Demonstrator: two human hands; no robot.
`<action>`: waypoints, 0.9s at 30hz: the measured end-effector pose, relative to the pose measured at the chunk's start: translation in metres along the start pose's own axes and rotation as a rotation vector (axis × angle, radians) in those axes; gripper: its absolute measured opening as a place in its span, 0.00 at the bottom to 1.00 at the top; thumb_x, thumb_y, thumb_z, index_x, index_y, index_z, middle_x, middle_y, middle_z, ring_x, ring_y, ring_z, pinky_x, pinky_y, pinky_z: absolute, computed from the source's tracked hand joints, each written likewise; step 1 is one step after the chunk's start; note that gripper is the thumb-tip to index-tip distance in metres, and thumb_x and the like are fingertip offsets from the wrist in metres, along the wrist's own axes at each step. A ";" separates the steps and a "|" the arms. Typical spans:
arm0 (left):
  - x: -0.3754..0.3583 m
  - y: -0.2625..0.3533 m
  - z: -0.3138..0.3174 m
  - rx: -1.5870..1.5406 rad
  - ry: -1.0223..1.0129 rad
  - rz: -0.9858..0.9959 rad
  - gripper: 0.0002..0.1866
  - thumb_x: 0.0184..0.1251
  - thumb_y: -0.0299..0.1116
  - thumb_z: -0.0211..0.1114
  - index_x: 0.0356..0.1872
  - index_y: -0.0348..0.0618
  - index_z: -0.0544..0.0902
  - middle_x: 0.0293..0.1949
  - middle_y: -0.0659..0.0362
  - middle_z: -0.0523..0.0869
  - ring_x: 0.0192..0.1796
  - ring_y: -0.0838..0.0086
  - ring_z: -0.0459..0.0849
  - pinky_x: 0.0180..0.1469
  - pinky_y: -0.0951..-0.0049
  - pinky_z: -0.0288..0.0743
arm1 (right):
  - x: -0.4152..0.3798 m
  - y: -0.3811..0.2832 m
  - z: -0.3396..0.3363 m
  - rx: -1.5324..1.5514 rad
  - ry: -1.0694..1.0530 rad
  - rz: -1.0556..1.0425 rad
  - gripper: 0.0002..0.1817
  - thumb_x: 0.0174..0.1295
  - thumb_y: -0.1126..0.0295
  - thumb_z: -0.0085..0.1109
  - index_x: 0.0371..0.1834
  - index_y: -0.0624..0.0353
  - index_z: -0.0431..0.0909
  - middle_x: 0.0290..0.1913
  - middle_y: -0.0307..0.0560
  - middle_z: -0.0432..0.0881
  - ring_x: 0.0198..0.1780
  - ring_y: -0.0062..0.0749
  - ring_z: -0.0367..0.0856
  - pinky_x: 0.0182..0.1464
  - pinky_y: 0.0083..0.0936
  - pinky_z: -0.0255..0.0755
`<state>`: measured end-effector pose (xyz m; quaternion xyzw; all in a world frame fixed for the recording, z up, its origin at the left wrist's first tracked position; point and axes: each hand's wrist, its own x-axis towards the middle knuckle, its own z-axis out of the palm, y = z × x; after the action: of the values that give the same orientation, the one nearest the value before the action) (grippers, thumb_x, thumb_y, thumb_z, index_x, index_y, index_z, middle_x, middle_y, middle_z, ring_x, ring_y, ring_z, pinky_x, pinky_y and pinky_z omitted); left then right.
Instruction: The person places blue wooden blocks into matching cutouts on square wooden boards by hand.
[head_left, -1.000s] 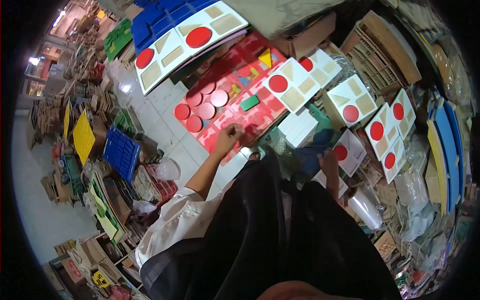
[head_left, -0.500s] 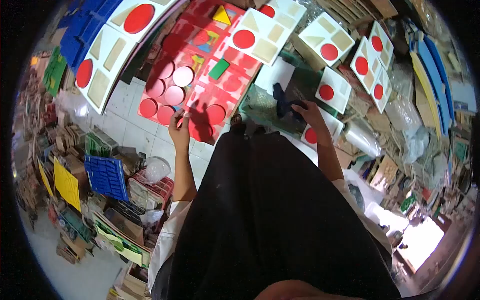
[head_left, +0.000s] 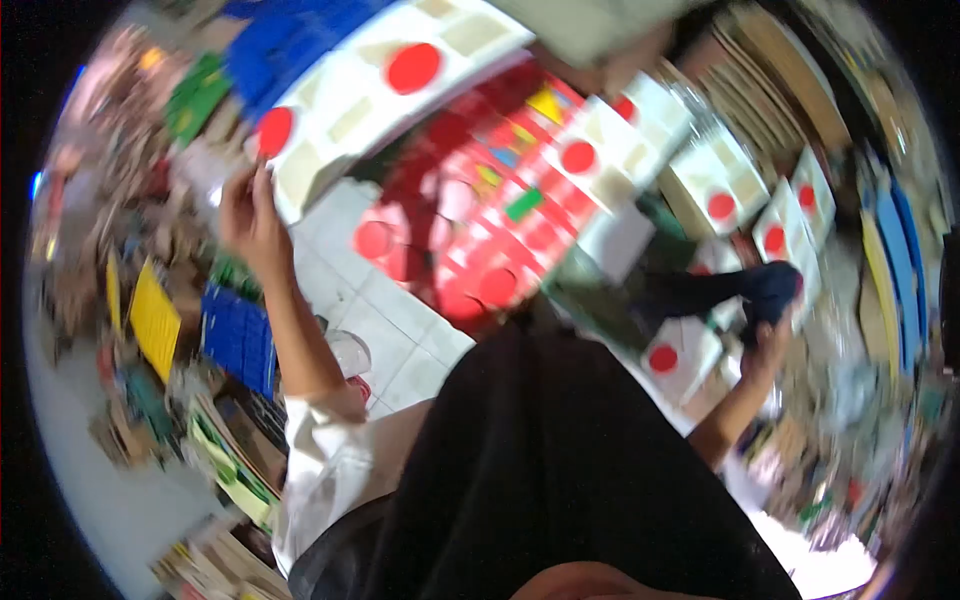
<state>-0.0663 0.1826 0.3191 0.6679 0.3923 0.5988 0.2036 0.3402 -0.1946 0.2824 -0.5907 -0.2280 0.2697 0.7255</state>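
My left hand (head_left: 254,222) is raised at the left, blurred, its fingers apart. Its fingertips are right at the lower edge of a red disc (head_left: 275,132), which sits at the near end of a white board (head_left: 347,120) with pale cut-out-like shapes. On the right, my right hand (head_left: 768,348) is closed on a dark blue cloth-like thing (head_left: 765,290). This thing stretches out to the left, over white cards with red discs. Between my hands lies a red patterned sheet (head_left: 470,255) bearing pink-red discs (head_left: 374,240), a green rectangle (head_left: 524,204) and a yellow triangle (head_left: 545,105).
White boards with red discs (head_left: 578,157) line the sheet's far right side. Stacked cardboard (head_left: 775,75) stands behind them. Blue panels (head_left: 295,50) lie at the upper left. Blue and yellow panels (head_left: 153,322) and piled goods crowd the left floor.
My left hand has moved left from the pink-red discs to the white board's red disc. My right hand has lifted the dark blue thing and carried it right. The view has shifted.
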 end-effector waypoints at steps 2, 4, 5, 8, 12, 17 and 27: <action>0.074 -0.032 -0.009 0.102 0.008 0.139 0.09 0.59 0.29 0.62 0.39 0.35 0.80 0.36 0.57 0.83 0.38 0.78 0.79 0.43 0.78 0.73 | 0.030 0.059 0.010 -0.380 -0.029 0.216 0.19 0.53 0.74 0.55 0.50 0.62 0.72 0.46 0.50 0.76 0.48 0.30 0.75 0.51 0.30 0.67; 0.140 -0.084 -0.013 0.193 -0.049 0.059 0.14 0.57 0.36 0.65 0.39 0.37 0.81 0.36 0.53 0.84 0.39 0.73 0.81 0.44 0.75 0.73 | 0.036 0.112 0.034 -1.150 -0.492 -0.147 0.19 0.53 0.73 0.54 0.50 0.62 0.72 0.41 0.51 0.77 0.45 0.32 0.75 0.49 0.30 0.68; 0.170 -0.124 -0.017 0.316 -0.086 -0.029 0.19 0.54 0.42 0.66 0.41 0.36 0.81 0.39 0.51 0.83 0.41 0.68 0.82 0.46 0.73 0.73 | 0.036 0.115 0.062 -1.257 -0.602 -0.050 0.18 0.53 0.73 0.54 0.50 0.62 0.72 0.39 0.51 0.77 0.43 0.33 0.76 0.47 0.31 0.68; 0.213 -0.207 -0.007 0.815 -0.223 -0.320 0.35 0.44 0.56 0.68 0.44 0.33 0.79 0.44 0.45 0.81 0.48 0.56 0.80 0.51 0.68 0.71 | 0.002 0.140 0.094 -0.786 -0.468 0.231 0.14 0.52 0.68 0.57 0.41 0.63 0.75 0.27 0.50 0.78 0.31 0.38 0.77 0.35 0.34 0.69; 0.225 -0.227 0.031 1.045 -0.326 -0.555 0.53 0.32 0.65 0.69 0.56 0.31 0.68 0.55 0.44 0.73 0.56 0.55 0.74 0.56 0.62 0.69 | -0.051 0.177 0.021 -1.443 -0.516 0.165 0.17 0.50 0.62 0.60 0.38 0.63 0.76 0.27 0.50 0.80 0.29 0.41 0.79 0.33 0.34 0.71; 0.234 -0.250 0.037 1.053 -0.309 -0.602 0.59 0.32 0.57 0.72 0.64 0.35 0.52 0.61 0.47 0.67 0.60 0.57 0.69 0.59 0.62 0.67 | -0.043 0.133 0.000 -1.697 -0.546 0.595 0.20 0.52 0.56 0.54 0.38 0.63 0.74 0.36 0.54 0.79 0.40 0.50 0.77 0.42 0.42 0.69; 0.098 -0.001 0.073 -0.473 -0.852 -0.541 0.39 0.45 0.41 0.63 0.63 0.50 0.60 0.52 0.55 0.71 0.52 0.68 0.71 0.51 0.70 0.70 | -0.017 0.050 0.027 -0.689 -0.332 0.098 0.33 0.44 0.77 0.62 0.59 0.58 0.66 0.60 0.47 0.68 0.63 0.37 0.63 0.63 0.31 0.56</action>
<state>0.0008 0.2726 0.3667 0.6627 0.2877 0.2739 0.6349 0.3042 -0.1780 0.2386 -0.7583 -0.3915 0.3035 0.4237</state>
